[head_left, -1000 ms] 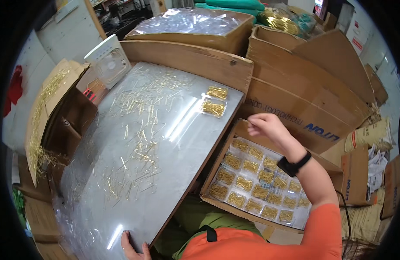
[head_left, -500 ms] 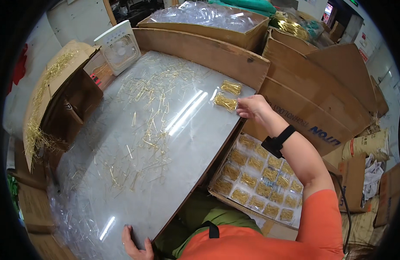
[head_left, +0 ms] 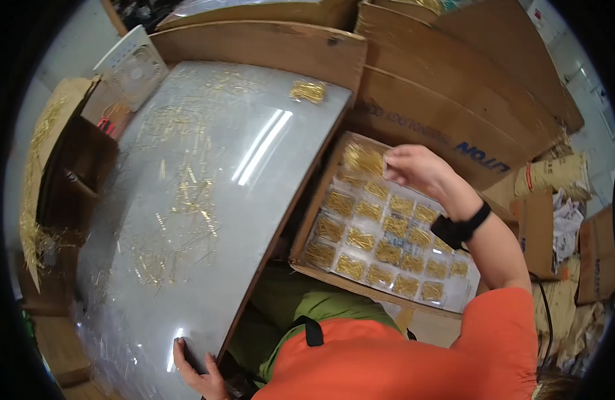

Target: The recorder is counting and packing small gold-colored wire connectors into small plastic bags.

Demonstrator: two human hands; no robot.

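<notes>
My right hand [head_left: 419, 170] pinches the edge of a small clear bag of gold wire hooks [head_left: 363, 159], slightly blurred, above the far left corner of an open cardboard box. Inside that box, similar bags [head_left: 361, 238] lie flat in rows. My left hand [head_left: 204, 375] rests at the near edge of the grey table [head_left: 254, 220], thumb and fingers apart, holding nothing. One more filled bag [head_left: 307, 91] lies at the table's far right corner. Loose gold hooks [head_left: 195, 193] are scattered over the table's middle and far part.
The cardboard box [head_left: 381, 297] stands right of the table, below its edge. A large carton [head_left: 441, 113] rises behind it. On the left are a white fan [head_left: 135, 72] and a carton with gold wire pieces [head_left: 39, 167]. Clear plastic bags [head_left: 114, 347] cover the table's near left side.
My right hand has taken one of the two bags off the table corner and carried it over the cardboard box. The view has shifted; my left hand stays at the table edge.
</notes>
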